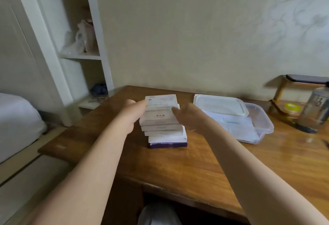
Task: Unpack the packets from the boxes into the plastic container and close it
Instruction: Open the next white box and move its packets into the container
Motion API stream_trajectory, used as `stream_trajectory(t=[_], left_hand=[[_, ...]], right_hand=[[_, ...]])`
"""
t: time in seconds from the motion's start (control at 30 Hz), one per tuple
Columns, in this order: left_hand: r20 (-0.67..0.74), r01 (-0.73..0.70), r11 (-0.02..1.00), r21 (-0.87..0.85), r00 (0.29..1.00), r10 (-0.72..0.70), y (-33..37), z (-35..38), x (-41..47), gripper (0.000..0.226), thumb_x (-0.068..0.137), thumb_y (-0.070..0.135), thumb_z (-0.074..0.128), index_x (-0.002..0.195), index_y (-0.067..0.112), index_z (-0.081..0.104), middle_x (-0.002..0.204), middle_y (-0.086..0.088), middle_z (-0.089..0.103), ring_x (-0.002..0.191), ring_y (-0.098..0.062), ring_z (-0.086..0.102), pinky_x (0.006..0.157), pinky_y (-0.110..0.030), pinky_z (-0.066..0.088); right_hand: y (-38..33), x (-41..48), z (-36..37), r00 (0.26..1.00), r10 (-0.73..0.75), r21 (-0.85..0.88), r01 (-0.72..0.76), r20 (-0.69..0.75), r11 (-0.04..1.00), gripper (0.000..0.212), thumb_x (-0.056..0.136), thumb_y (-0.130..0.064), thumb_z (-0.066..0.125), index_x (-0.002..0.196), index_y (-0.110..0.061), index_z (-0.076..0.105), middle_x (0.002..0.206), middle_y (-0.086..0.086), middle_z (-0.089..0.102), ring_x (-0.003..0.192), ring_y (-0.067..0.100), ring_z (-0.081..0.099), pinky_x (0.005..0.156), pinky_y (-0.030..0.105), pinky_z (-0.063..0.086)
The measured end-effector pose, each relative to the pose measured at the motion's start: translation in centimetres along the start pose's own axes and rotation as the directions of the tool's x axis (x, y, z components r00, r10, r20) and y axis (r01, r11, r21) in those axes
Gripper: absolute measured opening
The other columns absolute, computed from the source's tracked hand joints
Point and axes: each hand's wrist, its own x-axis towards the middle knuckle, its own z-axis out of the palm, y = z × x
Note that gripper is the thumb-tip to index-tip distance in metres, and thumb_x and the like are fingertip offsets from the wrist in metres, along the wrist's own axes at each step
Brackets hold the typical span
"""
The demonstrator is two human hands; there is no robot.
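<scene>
White boxes [162, 121] stacked askew on the tabletop [187, 168], bottom one purple-edged; left hand [131, 112] and right hand [187, 116] flank the top box; whether either grip has closed, can't tell.

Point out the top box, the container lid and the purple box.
top box [161, 108], head view, printed top face
container lid [219, 104], head view, flat centre
purple box [168, 145], head view, front edge

Wooden table [178, 168] bears boxes [164, 127]; container [261, 118]; perhaps bottle [316, 109].

1. The top box [161, 106] of the stack carries lines of fine print and small symbols, all too blurred to read.
2. The paper packets [236, 124] in the plastic container [265, 118] show unreadable print.
</scene>
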Motion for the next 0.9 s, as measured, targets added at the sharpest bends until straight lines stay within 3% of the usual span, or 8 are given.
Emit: stream_trajectory(t=[0.07, 0.13, 0.23, 0.37, 0.67, 0.9], left_hand=[[0.082, 0.093, 0.988, -0.126, 0.993, -0.083, -1.0, -0.1, 0.0, 0.025, 0.097, 0.037, 0.060, 0.109, 0.016, 0.066, 0.099, -0.001, 0.071, 0.091, -0.014, 0.060, 0.091, -0.033, 0.040], [0.207, 0.180, 0.952, -0.247, 0.970, -0.129, -2.1, 0.2, 0.6, 0.030, 0.094, 0.043, 0.060, 0.110, 0.021, 0.073, 0.102, -0.004, 0.077, 0.103, -0.023, 0.067, 0.109, -0.039, 0.041], [0.284, 0.250, 0.905, -0.343, 0.946, -0.154, -3.0, 0.8, 1.0, 0.035, 0.095, 0.041, 0.058, 0.119, 0.022, 0.073, 0.108, -0.008, 0.079, 0.110, -0.031, 0.070, 0.110, -0.045, 0.046], [0.345, 0.290, 0.873, -0.392, 0.926, -0.152, -3.0, 1.7, 1.3, 0.027, 0.100, 0.035, 0.056, 0.117, 0.021, 0.071, 0.105, -0.012, 0.079, 0.108, -0.032, 0.070, 0.105, -0.046, 0.049], [0.335, 0.291, 0.835, -0.466, 0.932, -0.138, -3.5, 0.4, 3.4, 0.022, 0.103, 0.034, 0.053, 0.112, 0.023, 0.069, 0.104, -0.012, 0.079, 0.112, -0.035, 0.069, 0.108, -0.052, 0.049], [0.252, 0.227, 0.848, -0.480, 0.961, -0.115, -4.3, -1.4, 6.7, 0.024, 0.102, 0.038, 0.053, 0.117, 0.027, 0.068, 0.104, -0.010, 0.079, 0.106, -0.034, 0.072, 0.101, -0.053, 0.054]], right_hand=[[0.6, 0.0, 0.9, 0.996, 0.068, 0.063, -0.071, 0.049, 0.996, 0.069, 0.098, -0.060, 0.035, 0.133, -0.005, 0.058, 0.132, 0.012, 0.061, 0.116, 0.033, 0.059, 0.092, 0.039, 0.049], [1.1, -0.4, 1.4, 0.988, 0.098, 0.166, -0.117, 0.119, 0.979, 0.076, 0.096, -0.069, 0.031, 0.136, -0.009, 0.056, 0.138, 0.011, 0.057, 0.116, 0.030, 0.056, 0.091, 0.042, 0.047], [1.9, -0.9, 1.9, 0.962, 0.121, 0.361, -0.206, 0.245, 0.910, 0.067, 0.096, -0.070, 0.029, 0.133, -0.020, 0.056, 0.128, 0.002, 0.060, 0.107, 0.023, 0.056, 0.086, 0.039, 0.041], [1.9, -0.5, 2.4, 0.958, 0.099, 0.566, -0.240, 0.269, 0.789, 0.042, 0.100, -0.060, 0.037, 0.116, -0.028, 0.059, 0.109, 0.004, 0.072, 0.097, 0.022, 0.069, 0.079, 0.034, 0.055], [0.7, 2.2, 4.3, 0.957, 0.081, 0.647, -0.249, 0.277, 0.721, 0.028, 0.101, -0.052, 0.044, 0.107, -0.030, 0.060, 0.103, 0.006, 0.075, 0.095, 0.027, 0.073, 0.091, 0.046, 0.058], [-1.7, 5.6, 6.5, 0.948, 0.054, 0.678, -0.263, 0.313, 0.687, 0.036, 0.099, -0.052, 0.045, 0.113, -0.024, 0.064, 0.100, 0.007, 0.077, 0.091, 0.029, 0.075, 0.090, 0.047, 0.059]])
